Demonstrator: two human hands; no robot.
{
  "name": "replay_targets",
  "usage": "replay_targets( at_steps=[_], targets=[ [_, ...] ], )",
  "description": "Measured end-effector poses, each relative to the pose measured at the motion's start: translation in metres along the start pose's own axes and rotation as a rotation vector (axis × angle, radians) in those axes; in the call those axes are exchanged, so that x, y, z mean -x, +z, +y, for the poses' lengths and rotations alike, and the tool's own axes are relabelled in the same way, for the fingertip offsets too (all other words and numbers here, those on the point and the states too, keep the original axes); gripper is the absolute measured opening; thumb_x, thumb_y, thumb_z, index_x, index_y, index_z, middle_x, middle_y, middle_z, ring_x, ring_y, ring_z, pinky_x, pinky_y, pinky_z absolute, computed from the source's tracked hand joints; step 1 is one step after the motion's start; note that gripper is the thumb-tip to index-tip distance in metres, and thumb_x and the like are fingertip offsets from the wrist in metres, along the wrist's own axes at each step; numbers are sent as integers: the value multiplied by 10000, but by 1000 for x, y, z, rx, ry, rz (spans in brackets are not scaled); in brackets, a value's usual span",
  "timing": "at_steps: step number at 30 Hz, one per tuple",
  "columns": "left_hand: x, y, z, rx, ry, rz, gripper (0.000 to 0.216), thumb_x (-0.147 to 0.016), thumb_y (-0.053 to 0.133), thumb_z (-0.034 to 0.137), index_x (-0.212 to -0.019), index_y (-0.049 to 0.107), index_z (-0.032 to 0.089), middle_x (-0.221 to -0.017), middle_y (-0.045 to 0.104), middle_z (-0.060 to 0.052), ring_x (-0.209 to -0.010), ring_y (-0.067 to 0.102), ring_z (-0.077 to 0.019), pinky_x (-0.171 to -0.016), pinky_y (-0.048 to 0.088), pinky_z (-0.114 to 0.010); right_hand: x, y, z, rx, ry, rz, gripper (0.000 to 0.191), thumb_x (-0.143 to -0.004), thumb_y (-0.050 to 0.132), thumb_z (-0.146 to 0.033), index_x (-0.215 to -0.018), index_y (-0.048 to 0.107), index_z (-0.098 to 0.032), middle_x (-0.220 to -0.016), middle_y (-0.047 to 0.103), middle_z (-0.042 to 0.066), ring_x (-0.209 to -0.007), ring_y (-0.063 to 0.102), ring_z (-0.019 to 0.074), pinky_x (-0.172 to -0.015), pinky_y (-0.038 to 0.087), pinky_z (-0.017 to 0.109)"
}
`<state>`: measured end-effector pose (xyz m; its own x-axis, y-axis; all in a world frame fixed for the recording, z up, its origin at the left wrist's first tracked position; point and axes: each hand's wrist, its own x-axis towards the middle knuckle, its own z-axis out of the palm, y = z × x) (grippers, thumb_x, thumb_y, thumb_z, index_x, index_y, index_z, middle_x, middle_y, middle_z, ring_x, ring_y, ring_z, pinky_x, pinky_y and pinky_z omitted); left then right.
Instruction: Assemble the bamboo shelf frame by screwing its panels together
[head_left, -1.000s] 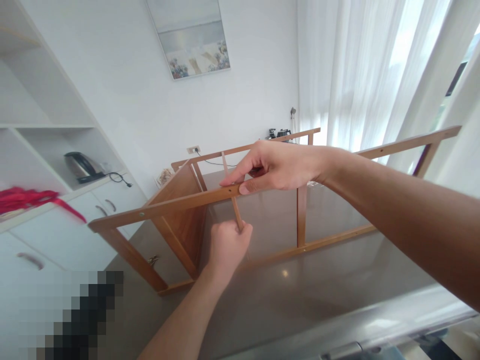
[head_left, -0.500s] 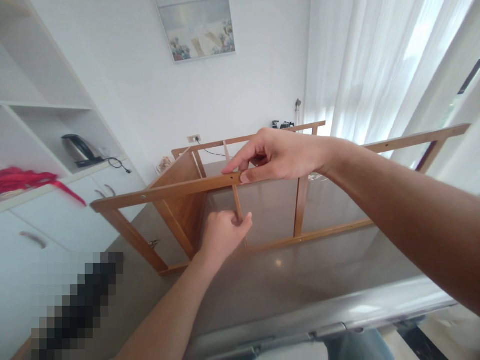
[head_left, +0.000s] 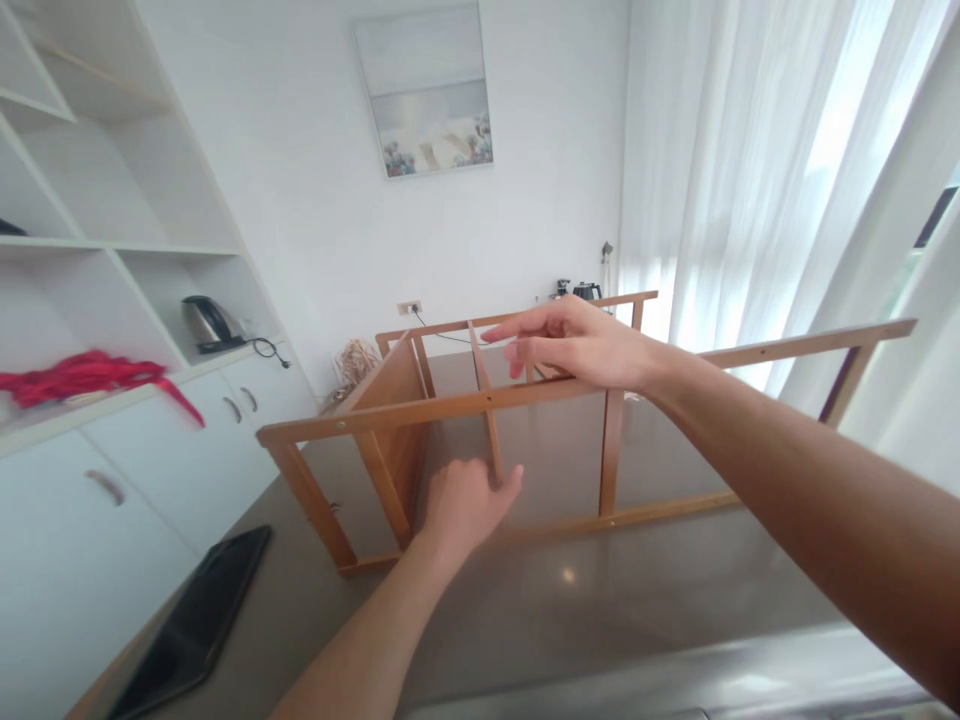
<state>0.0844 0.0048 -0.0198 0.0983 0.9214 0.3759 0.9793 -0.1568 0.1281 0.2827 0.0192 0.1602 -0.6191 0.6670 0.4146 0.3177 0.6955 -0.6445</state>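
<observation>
A brown wooden frame (head_left: 420, 409), like a shelf unit on its side, rests on the grey tabletop. Inside it, a thin wooden board (head_left: 493, 440) stands nearly edge-on between the rails. My left hand (head_left: 469, 505) is closed around the near edge of this board, low down, its thumb pointing up and right. Over the upper rail hovers my right hand (head_left: 577, 340), fingers apart, with nothing visible between them. A dark screw hole shows in the rail, left of that hand. A wider wooden panel (head_left: 405, 420) is fitted in the frame to the left.
A black tablet-like slab (head_left: 199, 615) lies on the tabletop (head_left: 600, 620) at lower left. White cabinets (head_left: 135, 480) hold a kettle (head_left: 210, 325) and red cloth (head_left: 90, 378). Behind the frame are a dark pot (head_left: 587, 290) and a wall socket with a cord. Sheer curtains hang at right.
My right hand has lifted off the upper rail near the screw hole, and its fingers have spread. My left hand keeps its hold on the board. The camera view has tilted upward.
</observation>
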Motion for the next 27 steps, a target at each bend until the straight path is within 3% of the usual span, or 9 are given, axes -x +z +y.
replay_targets(
  at_steps=[4,8,12,15,18,21,23,27],
  targets=[
    [-1,0,3,61,-25,-18,687,-954,334,666,-776,743,144,-739,734,-181,-718,727,-306,-634,456,-343,-3,-4,10,-93,204,228,446,-900,602,-562,-881,738,-138,-602,526,13,-500,287,90,-472,244,279],
    [-1,3,5,114,3,-14,637,-981,321,608,-857,744,148,-755,734,-169,-737,731,-297,-638,464,-338,-9,-6,19,-214,308,280,382,-885,629,-519,-1037,706,-177,-820,661,66,-509,279,88,-461,212,287],
    [-1,3,6,122,17,-13,615,-994,300,565,-838,725,148,-745,726,-174,-734,731,-307,-638,469,-350,-8,-5,17,-178,336,252,343,-869,649,-506,-957,700,-178,-767,646,50,-493,257,83,-462,213,287],
    [-1,2,6,172,-1,0,502,-981,361,538,-967,689,158,-781,731,-153,-756,731,-310,-657,492,-361,-7,-5,14,-129,366,227,374,-850,670,-543,-880,688,-171,-730,632,42,-485,263,75,-465,240,281],
    [-2,4,7,343,-8,82,401,-952,468,456,-1196,585,159,-976,737,-153,-914,726,-301,-780,531,-377,-9,-5,13,-76,410,188,398,-848,666,-565,-883,683,-169,-793,669,60,-484,278,70,-463,254,274],
    [-3,11,8,482,30,153,467,-944,479,331,-1372,464,143,-1205,683,-181,-1100,677,-301,-935,520,-398,-12,-5,11,-20,460,93,445,-822,691,-598,-949,718,-173,-866,716,82,-482,314,75,-471,295,276],
    [-4,15,11,506,67,191,569,-939,458,260,-1485,359,133,-1358,603,-200,-1224,616,-315,-1020,492,-422,-14,-4,8,15,476,9,484,-778,743,-610,-996,754,-179,-897,734,94,-534,430,102,-534,380,282],
    [-5,20,17,489,124,212,727,-923,417,175,-1601,160,149,-1502,478,-211,-1290,572,-334,-1052,485,-447,-19,0,2,57,471,-119,607,-752,773,-635,-1214,731,-244,-1022,748,85,-911,644,205,-833,479,298]
  ],
)
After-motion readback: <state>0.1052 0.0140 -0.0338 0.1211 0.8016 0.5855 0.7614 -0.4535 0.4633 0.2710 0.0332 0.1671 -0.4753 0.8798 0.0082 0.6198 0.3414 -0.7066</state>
